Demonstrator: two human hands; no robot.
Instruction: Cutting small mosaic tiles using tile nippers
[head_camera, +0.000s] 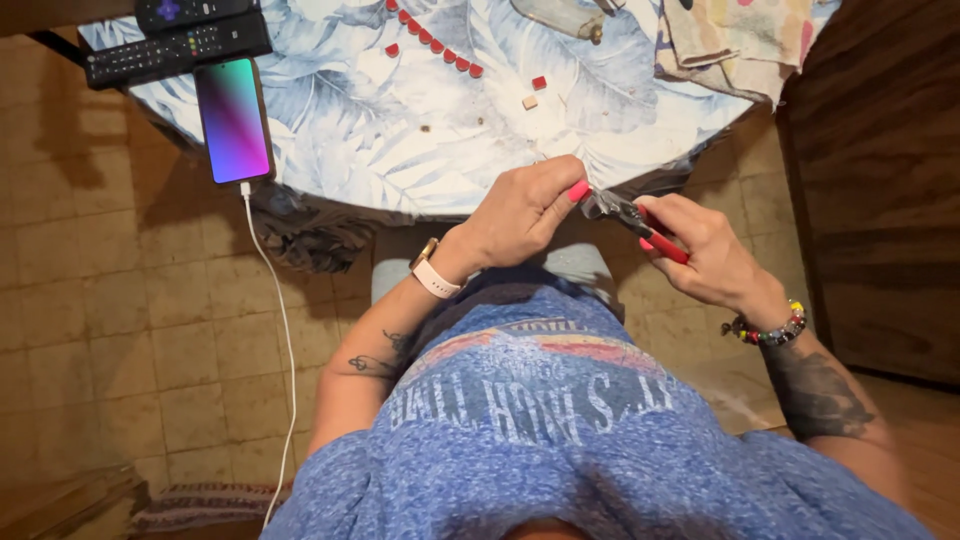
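A: We are logging both hands at the near edge of the round table with the leaf-print cloth. The right hand is closing around the red-handled pliers, fingers wrapped on the handles, the metal nose pointing toward the left hand.

B: Agreed. The left hand is pinching, thumb and fingers drawn together right at the plier nose. Whatever small piece is sitting between the fingertips, we cannot tell; it is too small to resolve.

A: We are also noting a curved row of red beads lying far back on the table, with two loose cube beads nearer the hands.

B: At the table's left edge a lit smartphone is overhanging, white cable dropping from it; two remotes are lying just behind it.
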